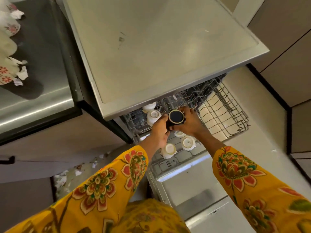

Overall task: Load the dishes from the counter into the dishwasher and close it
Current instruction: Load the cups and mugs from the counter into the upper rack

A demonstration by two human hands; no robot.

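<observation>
A black cup (176, 117) with a thin gold ring on its base is held upside down over the pulled-out wire rack (223, 115) of the dishwasher. My left hand (159, 132) grips its left side and my right hand (189, 122) grips its right side. Several white cups (187, 142) sit upside down in the rack, some beneath my hands and some further back at the left (153, 116). The dishwasher door (190, 185) lies open below the rack.
The steel counter top (159, 47) overhangs the back of the rack. Floral white dishes (8, 47) and crumpled paper stand on a dark counter at the far left. Paper scraps litter the floor (75, 174). Cabinets stand at the right.
</observation>
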